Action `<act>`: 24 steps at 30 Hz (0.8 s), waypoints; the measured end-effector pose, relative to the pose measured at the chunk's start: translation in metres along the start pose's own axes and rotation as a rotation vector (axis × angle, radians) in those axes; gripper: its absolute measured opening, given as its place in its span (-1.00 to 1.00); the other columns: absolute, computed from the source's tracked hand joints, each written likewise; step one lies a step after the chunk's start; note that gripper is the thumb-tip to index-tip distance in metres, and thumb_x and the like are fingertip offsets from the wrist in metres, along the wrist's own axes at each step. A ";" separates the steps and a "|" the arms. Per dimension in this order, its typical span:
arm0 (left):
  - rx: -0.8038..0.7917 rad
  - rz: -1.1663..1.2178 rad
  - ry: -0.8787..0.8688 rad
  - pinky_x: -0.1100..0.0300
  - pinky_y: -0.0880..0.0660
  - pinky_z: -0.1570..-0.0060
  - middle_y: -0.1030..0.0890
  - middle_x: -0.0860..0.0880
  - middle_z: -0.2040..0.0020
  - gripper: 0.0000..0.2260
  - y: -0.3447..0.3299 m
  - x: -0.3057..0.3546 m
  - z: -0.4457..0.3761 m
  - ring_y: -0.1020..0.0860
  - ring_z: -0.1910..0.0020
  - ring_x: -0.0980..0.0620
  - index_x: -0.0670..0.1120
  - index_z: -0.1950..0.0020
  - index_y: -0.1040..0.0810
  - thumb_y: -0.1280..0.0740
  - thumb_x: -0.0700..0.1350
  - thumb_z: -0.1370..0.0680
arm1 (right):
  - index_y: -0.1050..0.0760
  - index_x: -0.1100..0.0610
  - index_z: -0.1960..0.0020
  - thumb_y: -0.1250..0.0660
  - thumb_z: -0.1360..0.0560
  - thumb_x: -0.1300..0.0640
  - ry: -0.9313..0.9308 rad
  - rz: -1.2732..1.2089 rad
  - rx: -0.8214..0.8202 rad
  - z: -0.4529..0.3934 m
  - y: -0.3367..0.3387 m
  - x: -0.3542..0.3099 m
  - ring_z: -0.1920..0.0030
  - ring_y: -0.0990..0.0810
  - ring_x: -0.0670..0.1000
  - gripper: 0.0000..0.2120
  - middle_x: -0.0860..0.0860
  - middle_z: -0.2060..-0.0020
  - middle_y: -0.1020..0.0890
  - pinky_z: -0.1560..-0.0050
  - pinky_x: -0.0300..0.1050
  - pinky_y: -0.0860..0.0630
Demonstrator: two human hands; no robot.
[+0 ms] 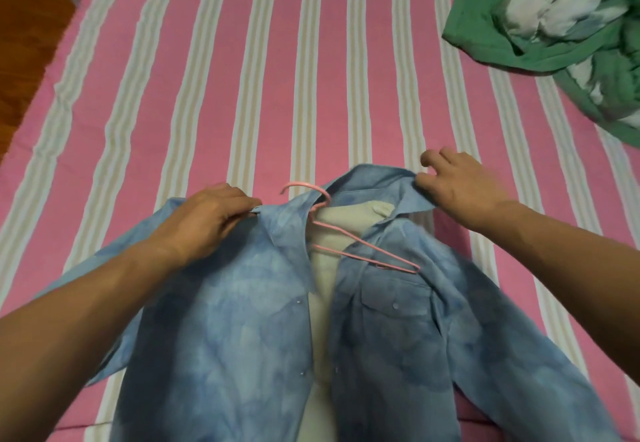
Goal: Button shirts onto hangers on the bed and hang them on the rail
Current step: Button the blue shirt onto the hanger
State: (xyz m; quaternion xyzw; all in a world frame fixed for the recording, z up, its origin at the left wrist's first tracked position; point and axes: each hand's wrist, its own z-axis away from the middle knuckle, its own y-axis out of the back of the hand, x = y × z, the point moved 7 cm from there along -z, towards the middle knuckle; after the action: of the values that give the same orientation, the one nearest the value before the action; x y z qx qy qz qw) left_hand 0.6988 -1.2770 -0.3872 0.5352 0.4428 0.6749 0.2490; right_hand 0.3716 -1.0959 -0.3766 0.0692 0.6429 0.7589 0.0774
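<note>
A light blue denim shirt (242,320) lies front up and unbuttoned on the bed, its pale lining showing down the middle. A pink wire hanger (349,237) lies at the collar, its hook poking out past the neck, its left half under the left front panel and its right arm on top of the right front panel. My left hand (207,216) pinches the left collar point. My right hand (457,188) pinches the right side of the collar with thumb and finger.
The bed carries a pink sheet (277,60) with white and beige stripes. A crumpled green and white garment (568,25) lies at the far right. Brown wooden floor (31,8) shows past the bed's left edge.
</note>
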 end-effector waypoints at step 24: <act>-0.074 -0.035 0.250 0.06 -0.54 0.01 -0.72 0.01 -0.04 -0.82 0.026 -0.012 -0.024 -0.66 -0.02 -0.12 0.09 -0.17 -0.68 -0.30 -0.01 -0.66 | -0.51 0.30 0.14 -0.57 -0.15 0.41 -0.483 0.028 -0.218 0.107 -0.022 0.012 0.38 -0.56 0.27 -0.65 0.23 0.32 -0.52 0.43 0.06 -0.49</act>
State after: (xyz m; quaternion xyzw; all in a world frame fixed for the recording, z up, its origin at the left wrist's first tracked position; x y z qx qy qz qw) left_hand 0.6834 -1.3077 -0.3716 0.4296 0.4542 0.7480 0.2230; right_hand 0.3820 -0.9866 -0.3811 0.2486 0.5191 0.7861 0.2252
